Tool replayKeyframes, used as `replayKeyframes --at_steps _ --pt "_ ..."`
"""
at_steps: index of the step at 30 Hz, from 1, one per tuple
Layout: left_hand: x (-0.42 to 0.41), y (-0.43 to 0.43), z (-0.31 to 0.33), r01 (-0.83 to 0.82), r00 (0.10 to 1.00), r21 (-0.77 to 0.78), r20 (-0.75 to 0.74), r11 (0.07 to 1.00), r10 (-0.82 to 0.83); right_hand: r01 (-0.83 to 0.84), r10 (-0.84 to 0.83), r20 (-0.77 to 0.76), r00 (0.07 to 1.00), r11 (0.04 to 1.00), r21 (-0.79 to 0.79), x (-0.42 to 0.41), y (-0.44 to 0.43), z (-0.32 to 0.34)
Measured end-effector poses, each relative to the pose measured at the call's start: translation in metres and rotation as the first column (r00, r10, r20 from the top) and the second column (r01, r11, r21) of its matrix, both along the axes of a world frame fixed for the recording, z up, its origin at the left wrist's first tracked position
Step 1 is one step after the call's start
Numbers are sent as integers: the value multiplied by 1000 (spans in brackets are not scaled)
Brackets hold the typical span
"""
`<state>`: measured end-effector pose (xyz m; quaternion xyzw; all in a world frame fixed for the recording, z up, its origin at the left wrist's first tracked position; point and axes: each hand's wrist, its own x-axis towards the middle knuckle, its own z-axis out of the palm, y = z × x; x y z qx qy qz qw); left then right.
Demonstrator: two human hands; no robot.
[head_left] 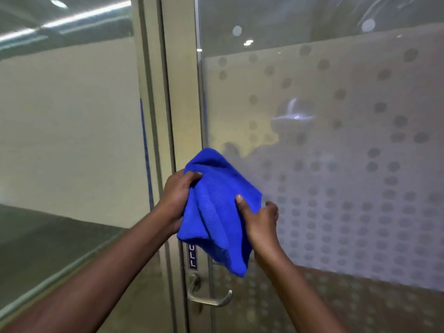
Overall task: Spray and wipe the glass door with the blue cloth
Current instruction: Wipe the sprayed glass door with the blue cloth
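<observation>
A bright blue cloth (216,210) hangs folded between both my hands, just in front of the door's metal frame. My left hand (176,197) grips its upper left edge, fingers curled over the fabric. My right hand (260,218) pinches its right side, thumb on the front. The glass door (336,145) fills the right of the view; it has a frosted band printed with grey dots. No spray bottle is in view.
A silver lever handle (209,296) sits low on the door frame under a small dark label (192,257). A fixed glass panel (67,131) stands to the left of the frame post (182,104). A blurred reflection shows in the door glass.
</observation>
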<state>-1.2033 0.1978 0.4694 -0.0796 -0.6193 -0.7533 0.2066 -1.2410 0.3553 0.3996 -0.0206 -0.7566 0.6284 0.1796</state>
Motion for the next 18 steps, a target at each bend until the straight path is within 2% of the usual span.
replayKeyframes --at_steps 2,3,4,5,6,7,8,10,13,16,18 --pt "18 -30 0 -21 1000 59 -12 998 22 -159 194 201 960 971 -178 13 -21 -12" --pt "29 -47 -1 -29 999 86 -20 996 31 -307 390 237 890 896 -320 21 -32 -18" --pt "40 -62 -1 -32 999 110 -24 993 35 -451 607 208 767 741 -498 28 -45 -23" --pt "51 -76 -2 -34 999 134 -21 990 37 -527 768 140 625 547 -651 38 -60 -26" --pt "64 -90 -3 -43 999 153 -14 987 46 -553 849 46 527 383 -740 47 -75 -28" --pt "75 -102 -4 -57 998 166 -4 984 58 -571 880 -45 473 267 -776 53 -88 -28" --pt "88 -116 -7 -80 997 177 7 981 80 -591 885 -103 455 214 -778 61 -103 -25" --pt "115 -144 -12 -125 992 180 39 976 120 -626 888 -150 435 178 -759 72 -130 -20" --pt "162 -186 -18 -164 985 163 85 973 152 -683 912 -122 392 199 -703 91 -167 -11" --pt "214 -228 -23 -265 964 129 68 956 258 -757 932 -134 337 183 -628 119 -203 1" --pt "251 -253 -26 -314 949 102 29 944 313 -812 919 -155 363 230 -536 141 -225 10"
